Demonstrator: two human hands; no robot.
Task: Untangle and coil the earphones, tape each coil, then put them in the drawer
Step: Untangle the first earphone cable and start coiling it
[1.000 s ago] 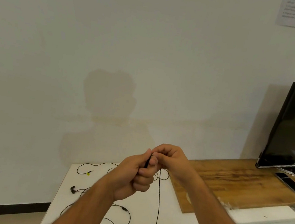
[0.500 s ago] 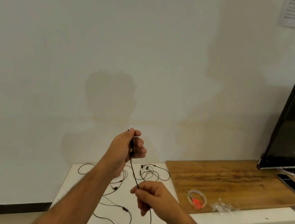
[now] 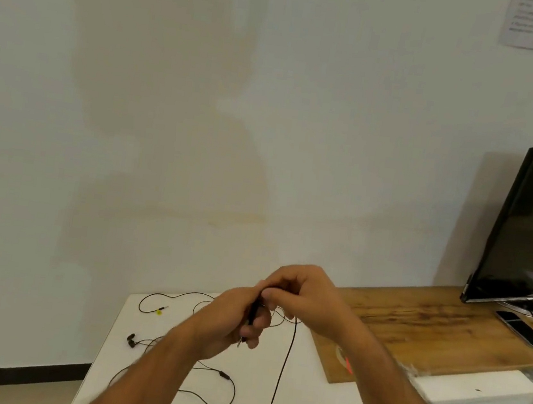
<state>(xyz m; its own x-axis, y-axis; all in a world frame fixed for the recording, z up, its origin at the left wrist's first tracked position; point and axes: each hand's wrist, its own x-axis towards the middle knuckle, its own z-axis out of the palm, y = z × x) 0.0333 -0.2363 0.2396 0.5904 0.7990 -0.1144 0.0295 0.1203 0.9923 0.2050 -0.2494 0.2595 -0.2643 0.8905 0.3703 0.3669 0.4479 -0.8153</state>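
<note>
Now hands rejoined, R hand back at coil

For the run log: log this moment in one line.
step: coiling | left hand: grips earphone coil | right hand: pinches cable | loose earphones: on white cabinet

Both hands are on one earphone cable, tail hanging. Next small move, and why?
Probably wrap one more loop: the right hand draws the hanging cable up and around the bundle the left hand grips. A long tail hangs below the white cabinet top, so the coil looks unfinished and not ready for tape.
</note>
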